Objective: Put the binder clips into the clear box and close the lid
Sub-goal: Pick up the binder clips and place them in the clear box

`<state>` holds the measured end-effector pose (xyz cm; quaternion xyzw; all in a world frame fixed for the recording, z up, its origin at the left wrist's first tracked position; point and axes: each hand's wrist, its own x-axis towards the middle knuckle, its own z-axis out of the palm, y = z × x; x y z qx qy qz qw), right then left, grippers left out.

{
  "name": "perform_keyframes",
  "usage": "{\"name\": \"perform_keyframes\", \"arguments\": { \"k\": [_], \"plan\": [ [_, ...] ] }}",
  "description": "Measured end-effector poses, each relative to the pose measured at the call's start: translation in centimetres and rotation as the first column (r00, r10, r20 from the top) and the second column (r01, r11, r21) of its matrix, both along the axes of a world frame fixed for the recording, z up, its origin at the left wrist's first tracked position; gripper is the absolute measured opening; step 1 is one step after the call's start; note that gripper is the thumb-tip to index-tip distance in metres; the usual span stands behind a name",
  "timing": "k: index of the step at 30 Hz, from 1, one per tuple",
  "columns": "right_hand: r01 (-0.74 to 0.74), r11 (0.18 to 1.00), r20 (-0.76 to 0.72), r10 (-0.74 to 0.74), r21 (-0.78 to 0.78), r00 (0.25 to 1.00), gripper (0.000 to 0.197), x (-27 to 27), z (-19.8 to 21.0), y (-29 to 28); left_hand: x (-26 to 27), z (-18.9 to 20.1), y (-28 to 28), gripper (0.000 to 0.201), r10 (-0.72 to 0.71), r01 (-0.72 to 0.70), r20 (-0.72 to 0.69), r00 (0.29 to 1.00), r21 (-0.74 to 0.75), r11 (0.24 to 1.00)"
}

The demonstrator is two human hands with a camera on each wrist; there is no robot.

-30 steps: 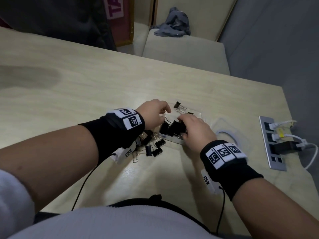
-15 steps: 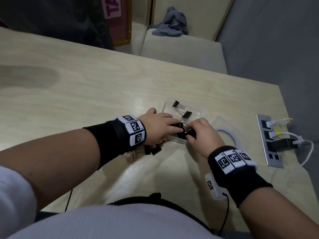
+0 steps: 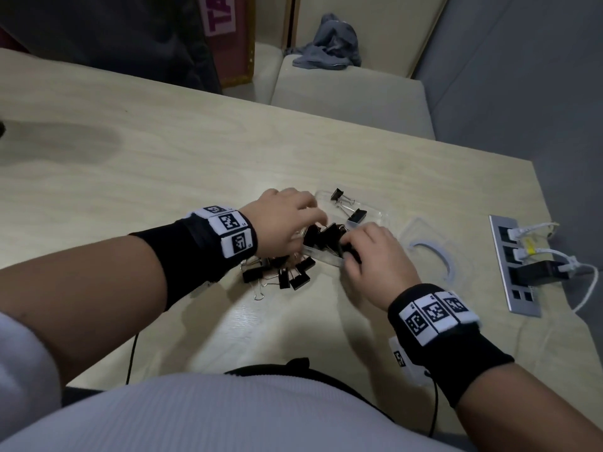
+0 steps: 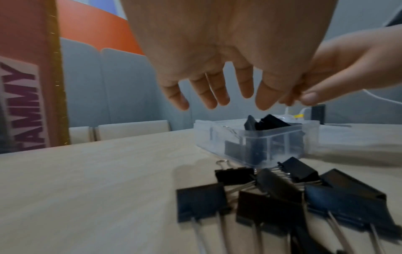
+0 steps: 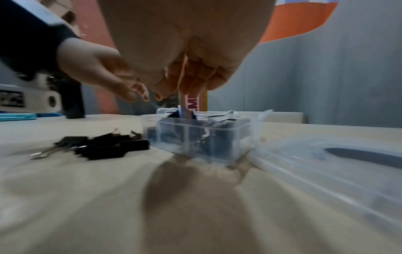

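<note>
The clear box [image 3: 371,213] stands open in mid-table with several black binder clips [image 3: 325,237] piled in its near end; two more lie at its far end. More loose clips [image 3: 288,276] lie on the table by its near-left corner, seen close up in the left wrist view [image 4: 280,199]. My left hand [image 3: 287,220] hovers over the box [image 4: 261,142] with fingers [image 4: 214,92] straight and empty. My right hand [image 3: 372,256] is at the box's near-right corner, fingers [image 5: 185,84] bunched just above the clips [image 5: 181,112]; whether they pinch one is unclear. The clear lid [image 3: 430,252] lies right of the box.
A metal socket strip [image 3: 518,269] with white cables and a black plug is set into the table at the right. Cushioned seats with a grey cloth [image 3: 329,44] stand beyond the far edge. A cardboard sign [image 4: 28,103] stands at the back left.
Both hands brought a bunch of clips from the table to the box. The left hand has since let go and lifted with fingers spread, uncovering the loose clips.
</note>
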<state>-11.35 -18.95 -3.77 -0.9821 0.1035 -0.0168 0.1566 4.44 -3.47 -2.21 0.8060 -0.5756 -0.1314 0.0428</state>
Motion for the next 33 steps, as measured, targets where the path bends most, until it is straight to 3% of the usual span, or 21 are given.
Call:
{"name": "perform_keyframes", "arguments": {
  "k": [2,4,8,10,12,17,24,28,33],
  "plan": [
    [-0.166,0.986,0.002,0.166,0.015,0.986,0.018,-0.3,-0.2,1.6,0.7,0.3,1.0,0.032,0.044,-0.044,-0.025,0.999,0.010,0.999],
    [-0.265,0.964,-0.090,0.265,0.014,0.960,0.027,-0.3,-1.0,3.2,1.2,0.2,2.0,0.025,0.039,-0.031,-0.062,0.997,0.122,0.992],
    [-0.280,0.960,-0.351,0.272,0.030,0.896,0.055,-0.1,-2.5,4.9,1.0,-1.0,3.2,0.047,-0.024,0.027,-0.014,1.000,0.333,0.943],
    [-0.281,0.960,-0.404,0.253,-0.010,0.879,0.052,-0.3,-3.0,5.2,0.8,-1.7,3.5,0.060,-0.047,0.047,-0.008,0.999,0.392,0.919],
    [-0.275,0.961,-0.383,0.244,-0.028,0.891,0.042,-0.6,-3.3,5.3,0.3,-2.2,3.4,0.059,-0.062,0.060,-0.009,0.998,0.406,0.912],
    [-0.134,0.991,-0.392,0.133,0.024,0.910,0.026,-1.1,-3.8,4.9,-0.5,-2.7,2.7,0.043,0.016,-0.002,-0.032,0.999,0.407,0.914],
    [-0.064,0.996,-0.394,0.080,0.055,0.915,0.017,-1.4,-3.8,4.4,-0.5,-2.7,2.4,0.048,0.109,-0.067,-0.100,0.989,0.356,0.932],
    [-0.015,0.991,-0.417,0.070,0.133,0.906,0.021,-1.5,-3.6,3.7,0.4,-1.7,2.2,0.034,0.203,-0.157,-0.201,0.958,0.224,0.962],
    [0.017,0.983,-0.400,0.058,0.182,0.915,0.025,-1.6,-3.5,3.4,1.8,0.8,-0.1,0.022,0.325,-0.340,-0.395,0.859,0.034,0.940]
  ]
}}
